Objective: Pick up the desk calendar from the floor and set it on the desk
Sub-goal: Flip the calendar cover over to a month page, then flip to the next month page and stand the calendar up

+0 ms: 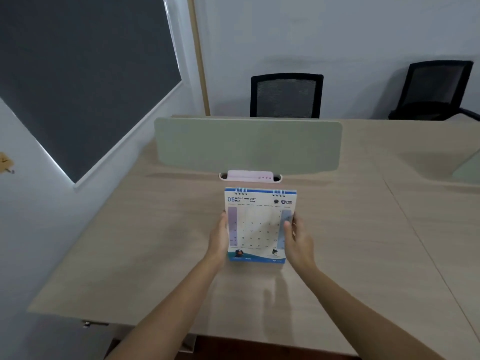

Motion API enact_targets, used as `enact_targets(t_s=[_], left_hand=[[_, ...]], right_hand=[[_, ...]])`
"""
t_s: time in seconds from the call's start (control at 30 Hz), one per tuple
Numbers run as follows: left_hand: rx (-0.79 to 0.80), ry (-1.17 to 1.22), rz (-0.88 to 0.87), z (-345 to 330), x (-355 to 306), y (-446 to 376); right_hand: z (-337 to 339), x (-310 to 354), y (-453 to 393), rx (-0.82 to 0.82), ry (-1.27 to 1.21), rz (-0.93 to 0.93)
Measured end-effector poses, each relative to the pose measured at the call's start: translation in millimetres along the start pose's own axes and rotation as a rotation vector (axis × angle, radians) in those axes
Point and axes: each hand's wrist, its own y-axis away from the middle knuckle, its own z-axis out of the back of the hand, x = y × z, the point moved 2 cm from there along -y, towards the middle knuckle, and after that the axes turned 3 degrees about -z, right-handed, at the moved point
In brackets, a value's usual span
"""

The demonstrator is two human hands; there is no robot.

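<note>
The desk calendar (pixel 255 224), white with a blue top band and a May page, stands upright over the light wooden desk (pixel 130 242). Its lower edge sits at or just above the desktop; I cannot tell if it touches. My left hand (pixel 219 237) grips its left edge, fingers hidden behind the card. My right hand (pixel 296 239) grips its right edge, thumb on the front of the page. Both forearms reach in from the bottom of the view.
A pale green divider panel (pixel 246 144) stands across the desk behind the calendar, with a cable slot and pink strip (pixel 250 175) at its foot. Two black mesh chairs (pixel 285 96) (pixel 433 89) stand beyond. A dark window (pixel 78 74) fills the left wall.
</note>
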Motion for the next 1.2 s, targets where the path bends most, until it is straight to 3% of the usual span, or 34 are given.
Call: enact_targets(t_s=[0.37, 0.67, 0.77, 0.83, 0.9, 0.93, 1.0, 1.07, 1.13, 1.2], left_hand=[[-0.072, -0.205, -0.155, 9, 3, 11], [-0.130, -0.245, -0.242, 9, -1, 25], [-0.218, -0.260, -0.265, 17, -6, 28], [-0.172, -0.086, -0.169, 25, -18, 25], [0.005, 0.244, -0.024, 30, -41, 20], [0.050, 0.407, -0.013, 33, -57, 15], [0.097, 0.491, -0.096, 34, -82, 2], [0.021, 0.306, -0.159, 28, -88, -6], [-0.096, 0.020, -0.127, 22, -74, -15], [-0.066, -0.195, -0.096, 19, -52, -22]], right_hand=[[-4, 11, 11, 0.060, 0.101, 0.041], [10, 16, 15, -0.021, 0.078, -0.052], [27, 18, 12, -0.068, -0.007, -0.121], [40, 26, 9, -0.005, -0.125, -0.160], [53, 43, 0, 0.106, -0.377, -0.186], [59, 54, -9, 0.147, -0.526, -0.188], [66, 74, -32, 0.203, -0.753, -0.146], [64, 85, -47, 0.227, -0.676, -0.072], [53, 78, -51, 0.207, -0.387, -0.023], [41, 62, -50, 0.203, -0.161, -0.013]])
